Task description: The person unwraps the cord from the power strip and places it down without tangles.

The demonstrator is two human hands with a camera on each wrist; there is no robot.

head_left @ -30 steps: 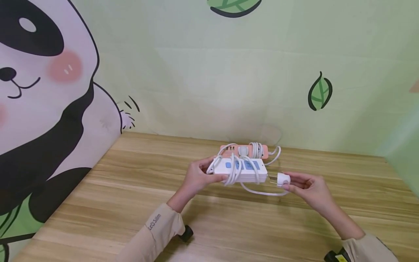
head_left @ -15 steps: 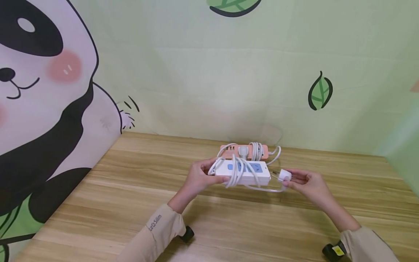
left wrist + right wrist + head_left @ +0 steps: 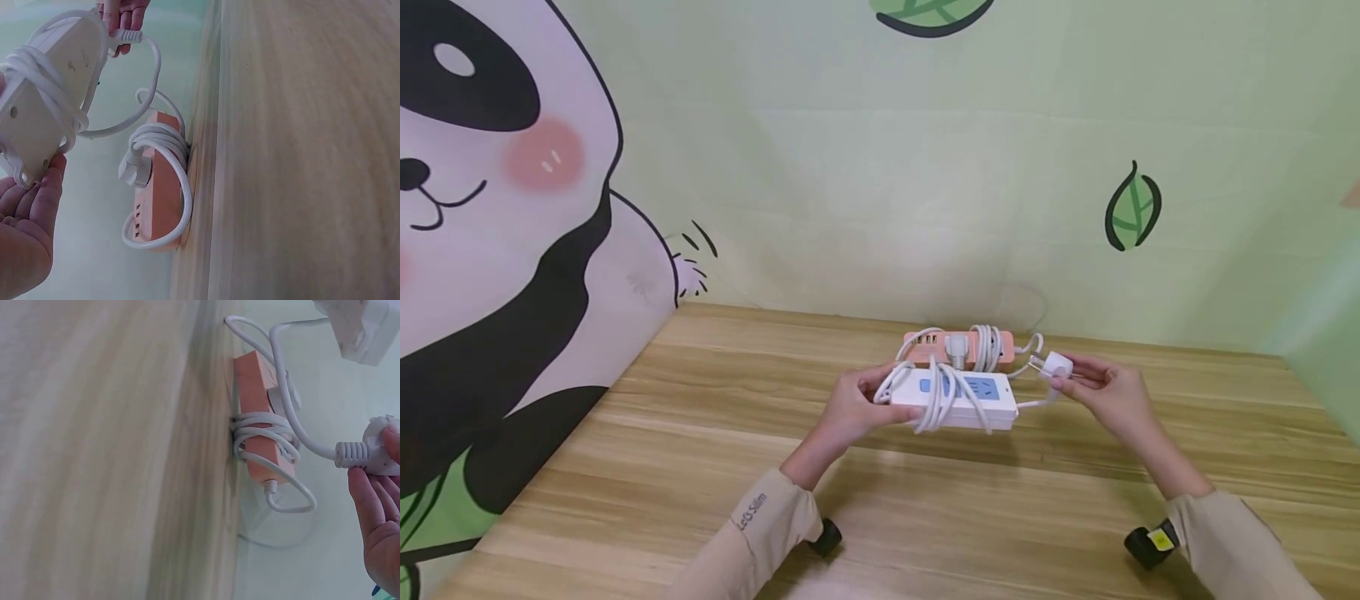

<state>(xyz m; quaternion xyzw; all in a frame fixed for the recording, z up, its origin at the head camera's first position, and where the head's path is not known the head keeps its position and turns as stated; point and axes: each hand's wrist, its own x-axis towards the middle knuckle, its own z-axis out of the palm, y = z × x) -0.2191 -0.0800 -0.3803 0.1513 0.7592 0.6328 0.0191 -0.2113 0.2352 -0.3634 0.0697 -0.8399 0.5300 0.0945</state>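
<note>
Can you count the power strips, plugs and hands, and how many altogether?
Hands: 2 (left hand, right hand)
Power strips: 2 (white rectangular power strip with blue socket panels, salmon-pink rectangular power strip)
Plugs: 2 (white plug with bare prongs, white plug seated on the salmon-pink strip)
Total: 6

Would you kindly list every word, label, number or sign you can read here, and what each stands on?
"Let's Sillim": on the left sleeve; the second word's spelling is uncertain.
Yellow label on the black device by the right sleeve: any marking is too small to read.
White power strip, orange power strip: no lettering readable.
</note>
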